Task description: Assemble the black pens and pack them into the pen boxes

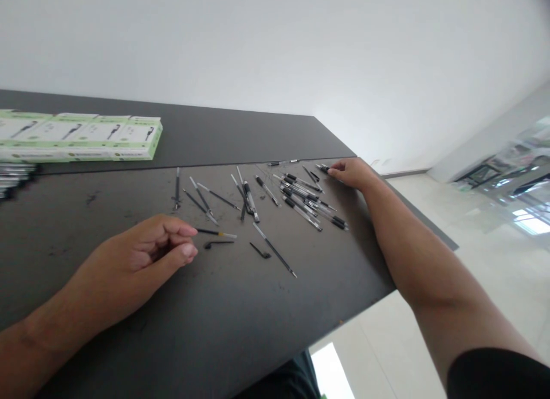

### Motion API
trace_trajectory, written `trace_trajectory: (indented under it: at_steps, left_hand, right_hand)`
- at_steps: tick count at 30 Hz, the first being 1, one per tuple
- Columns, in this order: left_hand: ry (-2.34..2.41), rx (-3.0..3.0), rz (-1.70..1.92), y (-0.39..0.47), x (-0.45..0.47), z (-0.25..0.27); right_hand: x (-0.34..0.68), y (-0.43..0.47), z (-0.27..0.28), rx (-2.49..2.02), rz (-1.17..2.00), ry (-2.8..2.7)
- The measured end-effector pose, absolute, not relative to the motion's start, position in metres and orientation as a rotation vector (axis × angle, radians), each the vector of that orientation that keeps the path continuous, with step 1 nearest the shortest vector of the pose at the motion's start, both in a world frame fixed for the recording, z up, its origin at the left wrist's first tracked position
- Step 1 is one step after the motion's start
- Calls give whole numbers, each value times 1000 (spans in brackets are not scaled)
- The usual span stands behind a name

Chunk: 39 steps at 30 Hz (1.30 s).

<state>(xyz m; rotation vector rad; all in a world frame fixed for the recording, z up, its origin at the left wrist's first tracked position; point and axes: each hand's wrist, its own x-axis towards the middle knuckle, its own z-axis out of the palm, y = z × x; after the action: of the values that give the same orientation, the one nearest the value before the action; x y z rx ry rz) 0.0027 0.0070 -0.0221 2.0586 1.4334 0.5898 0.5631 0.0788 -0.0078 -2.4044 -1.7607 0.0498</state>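
My left hand (161, 247) hovers over the near left of the table, fingers loosely curled and thumb apart from them, with nothing visibly held. Just past its fingertips lies a refill (221, 234) with a yellowish band. Near it are a black pen clip piece (219, 243) and a longer refill (277, 253). At the table's right edge, my right hand (348, 172) pinches a dark pen part (324, 168), mostly covered by the fingers; it looks like a pen's black grip end. Left of that hand, several clear pens (301, 195) with black grips lie in a loose pile.
Green and white boxes (81, 138) stand in a row at the back left. A bundle of pens (17, 178) lies at the left edge. More loose refills (201, 197) are scattered mid-table. A seam crosses the dark table (240, 135), and a white wall rises behind.
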Motion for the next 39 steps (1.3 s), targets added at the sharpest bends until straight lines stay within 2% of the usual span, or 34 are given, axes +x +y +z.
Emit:
trace_trajectory:
  at_steps: [12,25,31,39]
  left_hand:
    - [1469,2108,491,8,7,-14]
    - [1506,2110,505,8,11,-10]
    - [1485,2119,518,8,6,-14]
    - [1470,2088,500,9,1,-20]
  right_hand:
    - [559,81,-5,-2528,20,-1750]
    - [566,79,-5,-2480,22,-1702]
    - [554,68,12,-2420,-57,-1645]
    - [492,29,45,-2042,216,-1989]
